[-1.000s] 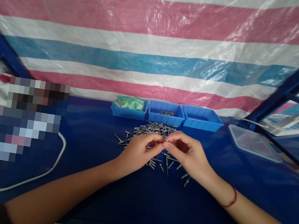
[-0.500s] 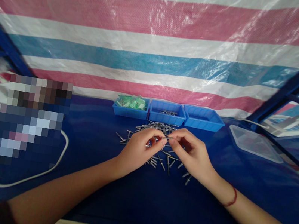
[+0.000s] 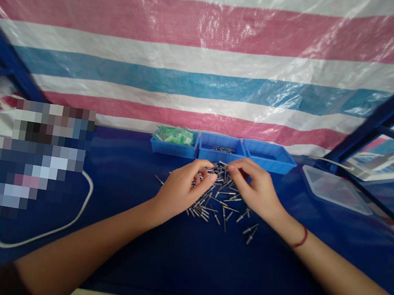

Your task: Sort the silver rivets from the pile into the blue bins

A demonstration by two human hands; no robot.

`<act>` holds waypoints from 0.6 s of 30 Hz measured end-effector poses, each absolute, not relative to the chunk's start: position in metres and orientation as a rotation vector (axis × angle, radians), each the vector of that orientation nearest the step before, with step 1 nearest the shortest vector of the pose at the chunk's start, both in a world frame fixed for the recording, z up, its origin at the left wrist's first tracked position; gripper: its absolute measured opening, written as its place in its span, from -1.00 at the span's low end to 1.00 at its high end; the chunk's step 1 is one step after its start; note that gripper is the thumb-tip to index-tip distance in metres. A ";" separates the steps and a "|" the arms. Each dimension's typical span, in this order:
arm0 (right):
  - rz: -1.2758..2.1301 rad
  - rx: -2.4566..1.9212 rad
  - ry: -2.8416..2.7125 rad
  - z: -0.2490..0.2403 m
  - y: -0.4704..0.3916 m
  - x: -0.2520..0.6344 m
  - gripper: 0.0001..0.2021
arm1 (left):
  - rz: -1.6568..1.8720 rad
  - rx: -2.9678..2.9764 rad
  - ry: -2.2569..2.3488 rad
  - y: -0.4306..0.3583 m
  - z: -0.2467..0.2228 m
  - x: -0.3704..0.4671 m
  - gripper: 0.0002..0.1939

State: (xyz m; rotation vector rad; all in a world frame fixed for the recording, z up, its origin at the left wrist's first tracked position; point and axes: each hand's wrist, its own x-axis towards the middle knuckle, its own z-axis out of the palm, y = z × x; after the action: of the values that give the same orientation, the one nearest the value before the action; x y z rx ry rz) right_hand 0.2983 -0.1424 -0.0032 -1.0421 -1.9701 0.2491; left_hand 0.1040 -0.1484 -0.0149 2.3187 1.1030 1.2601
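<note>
While a striped sheet (image 3: 207, 84) backs the blue table (image 3: 193, 266), three bins (image 3: 218, 157) stand near a clear lid (image 3: 336, 190); the left hand (image 3: 180, 185), narrowly parted, and right hand (image 3: 256, 187) partly cover the rivet heap (image 3: 227, 193), the latter hand pinching one rivet (image 3: 223, 163).

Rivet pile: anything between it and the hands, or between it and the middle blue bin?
Nothing visible either way. The left hand and right hand are right at the rivet pile, which reaches close to the front wall of the middle blue bin.

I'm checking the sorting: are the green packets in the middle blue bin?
No, the green packets sit in the left blue bin.
</note>
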 end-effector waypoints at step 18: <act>-0.194 -1.292 -2.046 -0.009 -0.085 0.314 -0.81 | 0.891 2.698 1.074 -0.126 -0.028 0.091 -0.87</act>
State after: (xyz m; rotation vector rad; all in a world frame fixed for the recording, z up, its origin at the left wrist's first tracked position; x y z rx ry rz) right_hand 0.3141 -0.0846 -0.0088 -1.2924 -2.0458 -0.1938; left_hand 0.0915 -0.1260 -0.0284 2.6983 1.0741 0.8914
